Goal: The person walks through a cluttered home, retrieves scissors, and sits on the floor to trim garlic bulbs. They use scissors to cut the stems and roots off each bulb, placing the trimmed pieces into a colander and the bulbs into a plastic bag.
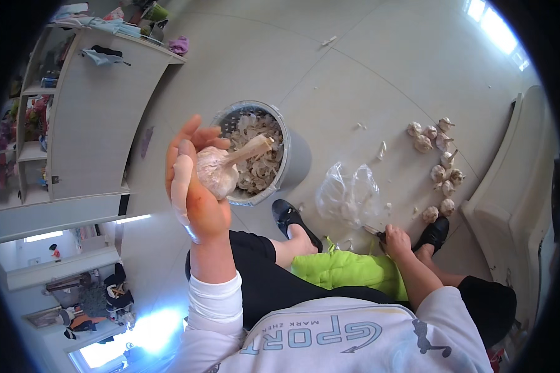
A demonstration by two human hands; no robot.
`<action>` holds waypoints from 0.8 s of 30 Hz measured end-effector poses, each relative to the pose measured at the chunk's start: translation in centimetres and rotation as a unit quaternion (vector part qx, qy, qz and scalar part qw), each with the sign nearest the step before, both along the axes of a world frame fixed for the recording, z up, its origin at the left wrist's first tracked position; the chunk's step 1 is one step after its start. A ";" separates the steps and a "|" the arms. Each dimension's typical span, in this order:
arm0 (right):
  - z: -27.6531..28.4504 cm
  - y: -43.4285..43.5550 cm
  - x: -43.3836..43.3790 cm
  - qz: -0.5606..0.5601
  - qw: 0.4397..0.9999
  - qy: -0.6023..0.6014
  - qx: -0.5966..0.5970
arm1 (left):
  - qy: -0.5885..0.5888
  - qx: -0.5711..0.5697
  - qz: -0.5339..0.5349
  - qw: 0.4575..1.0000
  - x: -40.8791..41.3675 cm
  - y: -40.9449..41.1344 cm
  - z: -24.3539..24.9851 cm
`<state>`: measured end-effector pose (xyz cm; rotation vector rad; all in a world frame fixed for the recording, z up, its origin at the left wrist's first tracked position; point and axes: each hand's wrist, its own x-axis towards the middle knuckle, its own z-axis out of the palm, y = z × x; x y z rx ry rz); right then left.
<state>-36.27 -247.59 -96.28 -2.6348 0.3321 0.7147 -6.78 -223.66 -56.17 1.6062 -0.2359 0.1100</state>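
My left hand (pixel 200 186) is raised over the near left side of a grey bin, holding a garlic bulb (pixel 214 170) with its long stem. A strip of tape or a bandage lies along the thumb side. The bin (pixel 298 154) holds a pile of dry garlic skins (pixel 261 172). Low on the right, my right hand (pixel 398 241) is closed on the dark handle of a small metal tool (pixel 373 230), perhaps scissors; the fist hides most of it. A clear plastic bag (pixel 347 193) lies beyond the tool's tip.
Several garlic bulbs (pixel 437 174) lie on the tiled floor at the right, some beside my black shoe (pixel 433 235). Green fabric (pixel 350 270) sits between my legs. A pale cabinet (pixel 107 116) stands at the left, a pale curved piece of furniture (pixel 504 186) at the right. Skin scraps dot the floor.
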 end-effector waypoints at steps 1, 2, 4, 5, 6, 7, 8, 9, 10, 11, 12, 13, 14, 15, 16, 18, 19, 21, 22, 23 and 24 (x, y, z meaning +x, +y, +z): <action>1.1 0.1 0.6 0.007 1.000 0.009 0.005 | -0.004 0.000 0.001 1.000 0.0 0.1 0.2; 2.1 0.1 1.2 0.014 1.000 0.018 0.011 | -0.007 -0.003 0.005 1.000 0.0 0.1 0.3; 3.8 -0.3 1.8 0.053 0.998 0.034 0.020 | -0.008 -0.015 0.008 1.000 -0.2 0.0 0.4; 4.3 -0.4 1.8 0.073 0.996 0.042 0.025 | -0.010 -0.020 0.005 1.000 -0.3 0.2 0.4; 4.4 -0.8 1.7 0.086 0.995 0.038 0.020 | -0.016 -0.028 0.001 0.999 -0.3 0.2 0.6; 4.4 -1.2 1.6 0.099 0.994 0.035 0.015 | -0.022 -0.035 -0.002 0.999 -0.3 0.3 0.8; 4.5 -1.5 1.6 0.113 0.993 0.032 0.011 | -0.029 -0.048 0.012 0.998 -0.3 0.2 1.1; 5.8 -1.6 2.1 0.111 0.991 0.069 0.015 | -0.034 -0.059 0.029 0.997 -0.4 0.1 1.2; 8.0 -1.4 3.4 0.110 0.988 0.105 0.020 | -0.041 -0.070 0.047 0.996 -0.5 0.3 1.4; 9.7 -1.2 4.1 0.109 0.984 0.140 0.024 | -0.037 -0.079 0.048 0.995 -0.7 0.7 1.6; 10.6 -1.2 4.2 0.109 0.986 0.125 0.033 | -0.032 -0.090 0.048 0.994 -0.8 1.2 1.6; 11.4 -1.3 4.1 0.110 0.987 0.110 0.040 | -0.028 -0.101 0.047 0.993 -0.8 1.6 1.7; 12.4 -1.3 4.2 0.110 0.988 0.095 0.048 | -0.033 -0.107 0.048 0.993 -0.9 2.1 1.7; 14.5 -1.5 4.7 0.098 0.987 0.106 0.066 | -0.038 -0.116 0.053 0.991 -0.9 2.6 1.6; 17.3 -1.5 5.6 0.087 0.986 0.114 0.086 | -0.045 -0.122 0.059 0.990 -1.0 3.2 1.7; 21.2 -1.3 6.7 0.085 0.982 0.069 0.152 | -0.062 -0.122 0.069 0.988 -1.2 3.7 2.1; 23.4 -0.6 7.3 0.020 0.971 0.033 0.235 | -0.070 -0.121 0.073 0.988 -1.3 3.9 2.3; 28.4 2.6 9.5 -0.116 0.912 -0.042 0.391 | -0.048 -0.140 0.082 0.986 -1.7 4.8 2.8; 30.4 4.4 10.8 -0.136 0.870 -0.076 0.468 | -0.047 -0.144 0.084 0.985 -1.8 5.1 2.8; 32.1 6.3 12.2 -0.153 0.820 -0.108 0.540 | -0.046 -0.147 0.086 0.984 -2.0 5.4 2.9; 32.9 8.5 13.4 -0.172 0.794 -0.129 0.569 | -0.053 -0.138 0.094 0.984 -2.1 5.4 2.8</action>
